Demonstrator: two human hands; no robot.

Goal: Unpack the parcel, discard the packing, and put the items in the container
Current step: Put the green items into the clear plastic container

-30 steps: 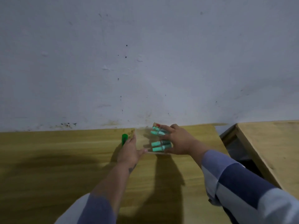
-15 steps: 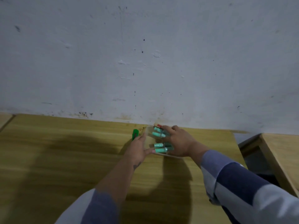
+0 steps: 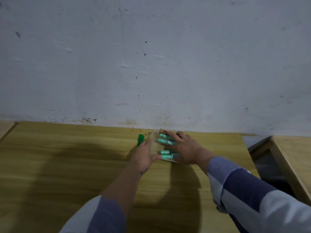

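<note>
A clear plastic container (image 3: pixel 154 145) stands on the wooden table (image 3: pixel 67 165) close to the wall. Inside it lie several mint-green tubes (image 3: pixel 165 154) and, at the far end, something small and red (image 3: pixel 164 131). My left hand (image 3: pixel 143 156) clasps the container's left side, thumb against its near corner. My right hand (image 3: pixel 185 148) rests on the container's right side, its fingers spread over the tubes. A green utility knife (image 3: pixel 140 139) lies on the table just left of the container, beyond my left hand.
The white wall (image 3: pixel 151 64) rises directly behind the table. A gap (image 3: pixel 262 157) separates this table from a second wooden table (image 3: pixel 292 157) on the right. A sliver of another surface (image 3: pixel 6 127) shows at the far left.
The view has swung left and slightly down, showing more of the table. Both hands have stayed on the container in about the same grip.
</note>
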